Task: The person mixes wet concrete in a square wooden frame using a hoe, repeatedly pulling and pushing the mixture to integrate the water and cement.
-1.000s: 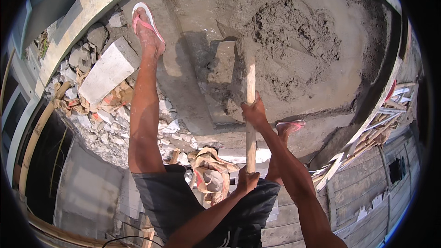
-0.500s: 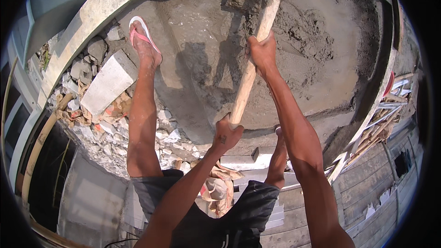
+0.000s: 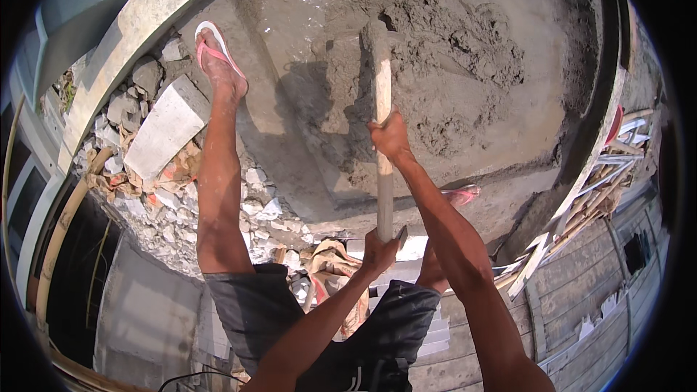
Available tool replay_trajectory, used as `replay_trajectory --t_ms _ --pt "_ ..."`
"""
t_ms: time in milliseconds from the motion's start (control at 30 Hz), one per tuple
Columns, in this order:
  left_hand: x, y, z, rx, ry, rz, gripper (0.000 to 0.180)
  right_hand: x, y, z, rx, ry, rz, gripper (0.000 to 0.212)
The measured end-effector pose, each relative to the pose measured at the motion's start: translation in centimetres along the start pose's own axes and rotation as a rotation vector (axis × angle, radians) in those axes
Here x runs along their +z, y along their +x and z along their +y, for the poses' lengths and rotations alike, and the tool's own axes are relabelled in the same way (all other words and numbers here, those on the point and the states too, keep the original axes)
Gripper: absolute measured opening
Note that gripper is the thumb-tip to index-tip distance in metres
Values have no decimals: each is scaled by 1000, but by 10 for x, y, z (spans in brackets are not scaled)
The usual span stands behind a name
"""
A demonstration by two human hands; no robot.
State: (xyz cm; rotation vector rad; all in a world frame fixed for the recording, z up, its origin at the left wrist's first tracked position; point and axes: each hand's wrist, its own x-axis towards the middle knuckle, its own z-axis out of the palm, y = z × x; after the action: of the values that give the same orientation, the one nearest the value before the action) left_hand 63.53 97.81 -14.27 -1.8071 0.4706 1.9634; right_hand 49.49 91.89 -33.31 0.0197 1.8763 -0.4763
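your left hand (image 3: 381, 252) and right hand (image 3: 392, 136) are clamping their grip around the wooden handle (image 3: 385, 185); wet cement (image 3: 465, 54) is looking part worked, smoother toward the edges, lumpy mid-way

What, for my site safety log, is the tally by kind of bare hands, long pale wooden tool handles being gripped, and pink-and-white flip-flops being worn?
Bare hands, the left hand and the right hand: 2
Long pale wooden tool handle, gripped by both: 1
Pink-and-white flip-flops, left flip-flop and right flip-flop: 2
Total: 5
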Motion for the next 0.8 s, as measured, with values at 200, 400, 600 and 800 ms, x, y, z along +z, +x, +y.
replay_trajectory --t_ms 200,400,600,800 --pt "-51 -45 -134 29 500 22 36 13 -132 75 -62 433 89 41" --pt "-70 -37 -131 185 687 -18 47 -38 -172 43 24 665 146 30" --pt "-12 55 65 720 686 28 41 -129 -18 -99 -353 648 331 32" --pt "36 82 117 276 686 -46 31 -146 119 -48 -131 322 359 41"
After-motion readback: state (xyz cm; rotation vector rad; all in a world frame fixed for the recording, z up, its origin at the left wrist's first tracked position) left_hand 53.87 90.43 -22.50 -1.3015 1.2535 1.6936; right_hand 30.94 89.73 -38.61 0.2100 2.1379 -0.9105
